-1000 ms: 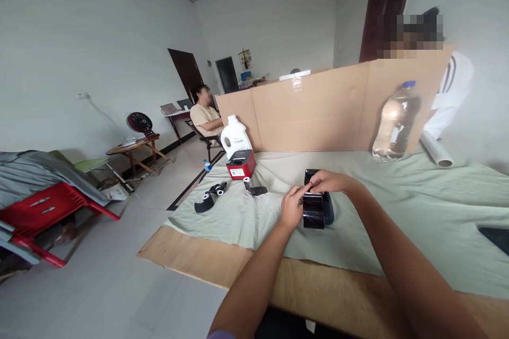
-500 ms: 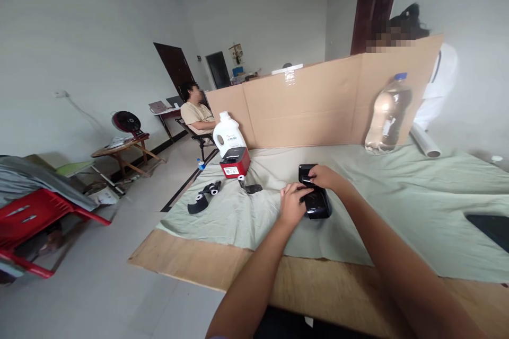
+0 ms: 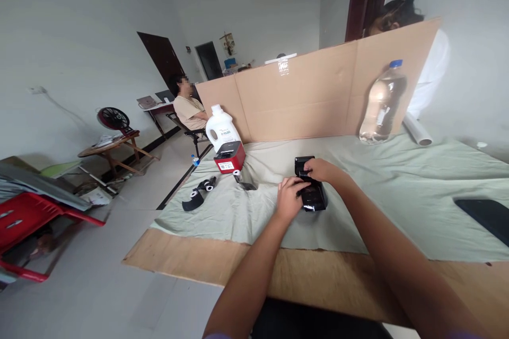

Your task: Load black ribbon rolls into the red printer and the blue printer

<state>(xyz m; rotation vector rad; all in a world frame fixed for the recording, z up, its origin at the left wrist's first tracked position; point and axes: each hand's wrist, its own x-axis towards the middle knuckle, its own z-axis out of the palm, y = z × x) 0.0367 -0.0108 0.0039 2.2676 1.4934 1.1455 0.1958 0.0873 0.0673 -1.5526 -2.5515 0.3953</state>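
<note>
Covering much of a black device (image 3: pixel 315 197), the two hands hide its middle, so how its upper flap (image 3: pixel 304 162) joins the lower body cannot be made out. Behind the cardboard panel (image 3: pixel 294 100), a person in white (image 3: pixel 435 69) is largely concealed, and a dark flat object (image 3: pixel 485 217) is cut off by the right edge of the view. The red chair (image 3: pixel 24 217) is cropped at the left. Counted on the green cloth (image 3: pixel 350 233) are one white jug (image 3: pixel 223 130), one red box with a black top (image 3: pixel 229 159), one clear bottle with a blue cap (image 3: pixel 384 103) and one long white roll (image 3: pixel 418 131). Three pale roll ends show among the black strips: two in the left cluster (image 3: pixel 193 201) and one on a strip (image 3: pixel 244 183) nearer the red box. Two other people are visible, the second seated in beige (image 3: pixel 189 108) at the left. The black device lies on the cloth under and between the hands. The left hand (image 3: pixel 290 198) lays slightly parted fingers over its left side; the right hand (image 3: pixel 323 170) reaches from the right with curled fingers at the flap. Whether either one pinches anything, I cannot tell.
</note>
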